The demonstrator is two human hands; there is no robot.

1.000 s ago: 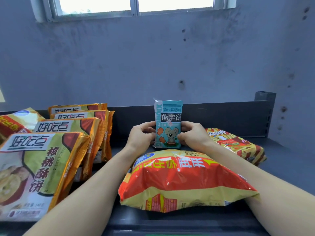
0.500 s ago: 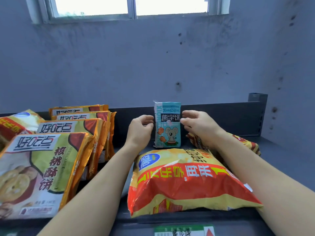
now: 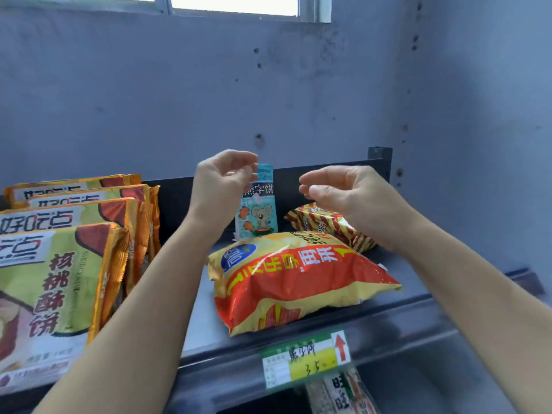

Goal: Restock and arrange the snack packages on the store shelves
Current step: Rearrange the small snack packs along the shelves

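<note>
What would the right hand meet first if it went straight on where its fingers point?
Probably the upright blue biscuit packet: the right hand points leftward at its upper part, though the packet may stand farther back.

A blue-grey painted wall, pocked with dark spots, rises behind the dark metal shelf. A bright white-framed window sits at its top. A dark metal post stands at the shelf's back right corner. A green, yellow and white price label with a red arrow hangs on the front edge.
</note>
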